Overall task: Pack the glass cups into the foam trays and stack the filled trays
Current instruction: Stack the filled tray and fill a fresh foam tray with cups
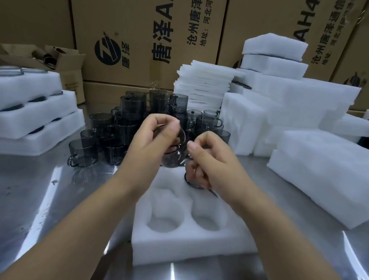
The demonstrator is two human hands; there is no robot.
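Note:
A white foam tray (183, 242) with round pockets lies on the steel table in front of me. Its two near pockets hold nothing. My left hand (150, 141) grips a smoky grey glass cup (174, 159) above the tray's far end. My right hand (210, 162) is closed on a second glass cup (194, 183), whose dark rim shows under the fingers at the tray's far right pocket. Behind the hands stands a cluster of several grey glass cups (122, 130), some stacked.
Filled foam trays (25, 112) are stacked at the left. Empty foam trays (323, 172) and foam sheets (204, 83) pile up at the right and back. Cardboard boxes (144, 31) wall off the rear. The steel table (39, 205) is shiny.

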